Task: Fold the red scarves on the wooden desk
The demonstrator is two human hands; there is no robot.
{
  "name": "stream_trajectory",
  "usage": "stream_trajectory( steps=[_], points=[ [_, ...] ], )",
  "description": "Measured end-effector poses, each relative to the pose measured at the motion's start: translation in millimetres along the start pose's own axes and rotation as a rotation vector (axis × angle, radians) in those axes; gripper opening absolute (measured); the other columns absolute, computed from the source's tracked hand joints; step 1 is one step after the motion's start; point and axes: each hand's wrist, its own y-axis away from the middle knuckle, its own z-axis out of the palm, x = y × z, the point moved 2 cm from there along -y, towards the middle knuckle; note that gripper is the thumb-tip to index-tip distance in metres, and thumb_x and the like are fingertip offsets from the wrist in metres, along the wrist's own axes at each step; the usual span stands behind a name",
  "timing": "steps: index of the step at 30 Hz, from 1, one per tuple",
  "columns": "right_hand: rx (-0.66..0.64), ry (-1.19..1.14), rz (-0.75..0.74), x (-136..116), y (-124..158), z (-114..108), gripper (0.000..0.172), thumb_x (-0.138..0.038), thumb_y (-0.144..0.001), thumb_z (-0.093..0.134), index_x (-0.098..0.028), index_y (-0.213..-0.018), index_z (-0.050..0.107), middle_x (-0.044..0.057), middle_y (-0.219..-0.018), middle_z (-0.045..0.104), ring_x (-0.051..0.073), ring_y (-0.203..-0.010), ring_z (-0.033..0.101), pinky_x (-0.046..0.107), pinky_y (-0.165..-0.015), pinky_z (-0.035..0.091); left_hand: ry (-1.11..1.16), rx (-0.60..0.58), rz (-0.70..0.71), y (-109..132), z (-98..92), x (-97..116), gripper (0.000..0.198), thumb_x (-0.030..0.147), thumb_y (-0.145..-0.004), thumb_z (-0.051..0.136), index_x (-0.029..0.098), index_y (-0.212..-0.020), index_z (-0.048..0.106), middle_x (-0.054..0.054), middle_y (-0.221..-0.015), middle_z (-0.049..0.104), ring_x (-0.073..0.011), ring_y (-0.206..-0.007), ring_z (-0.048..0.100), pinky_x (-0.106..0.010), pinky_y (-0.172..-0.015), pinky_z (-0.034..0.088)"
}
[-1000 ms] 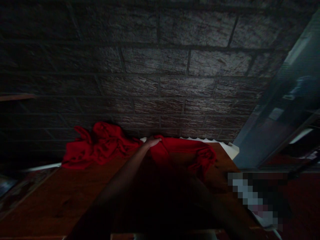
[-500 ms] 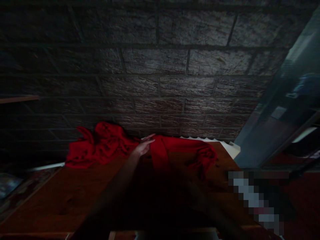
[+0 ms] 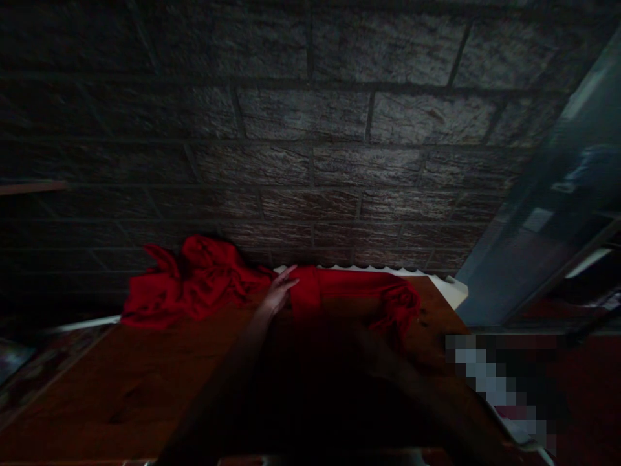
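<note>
A long strip of red cloth [image 3: 359,283] lies along the far side of the wooden table. One part of it is folded over into a flap [image 3: 306,292] that runs toward me into deep shadow. At the flap's left edge is my left hand [image 3: 278,292], fingers stretched out and apart, the tips touching the cloth. My right hand [image 3: 371,346] is low over the table, right of the flap, so dark that its fingers cannot be made out. The strip's right end is bunched up [image 3: 400,307] beyond it.
A crumpled heap of red cloth [image 3: 194,281] lies at the table's far left. Behind the wooden table [image 3: 165,375] rises a block wall [image 3: 339,162], with a white wavy-edged strip [image 3: 383,269] between them. A grey door frame [image 3: 514,233] stands right.
The folded flap of cloth has swung from a slant to nearly straight. My right hand has moved slightly away from me. My left hand stays at the flap's edge.
</note>
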Motion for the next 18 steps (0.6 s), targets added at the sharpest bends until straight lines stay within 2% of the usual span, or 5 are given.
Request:
stream_trajectory(
  steps=[2,5,10,14,18],
  points=[
    [0.008,0.11,0.051,3,-33,-15,0.041,-0.012,-0.089,0.045,-0.021,-0.122,0.067,0.01,-0.114,0.072,0.024,-0.098,0.068,0.033,-0.087,0.05,0.049,0.0,-0.031,1,-3.2,-4,0.073,0.021,-0.06,0.084,0.021,-0.13,0.064,-0.001,-0.099,0.07,-0.0109,-0.079,0.064,-0.019,-0.073,0.05],
    [0.144,0.237,0.1,3,-87,-26,0.053,-0.009,-0.085,0.049,-0.013,-0.137,0.055,0.017,-0.133,0.06,0.027,-0.121,0.057,0.035,-0.1,0.044,0.09,-0.02,-0.06,1,-6.0,-6,0.074,0.022,-0.061,0.084,0.022,-0.132,0.062,0.0,-0.096,0.07,-0.0096,-0.076,0.063,-0.019,-0.072,0.05],
    [0.226,0.243,0.024,-2,-159,-1,0.075,-0.02,-0.077,0.064,-0.01,-0.147,0.039,0.018,-0.144,0.048,0.029,-0.134,0.042,0.038,-0.112,0.035,0.03,-0.044,-0.048,0,-7.1,-9,0.075,0.028,-0.062,0.083,0.024,-0.134,0.06,0.001,-0.097,0.07,-0.011,-0.08,0.065,-0.021,-0.075,0.05],
    [0.305,0.247,0.076,4,-180,18,0.061,-0.014,-0.08,0.056,-0.014,-0.141,0.048,0.016,-0.142,0.05,0.028,-0.131,0.044,0.039,-0.111,0.034,-0.002,-0.036,0.013,-1,-7.3,-12,0.071,0.03,-0.063,0.082,0.026,-0.131,0.061,-0.002,-0.12,0.067,-0.0159,-0.102,0.065,-0.025,-0.087,0.05],
    [0.375,0.181,0.084,13,-182,13,0.038,-0.021,-0.093,0.044,-0.018,-0.128,0.059,0.013,-0.132,0.06,0.023,-0.12,0.055,0.033,-0.104,0.04,0.024,-0.043,-0.004,-3,-7.3,-15,0.074,0.03,-0.063,0.082,0.025,-0.133,0.06,-0.005,-0.131,0.063,-0.0206,-0.111,0.064,-0.03,-0.094,0.05]
  ],
)
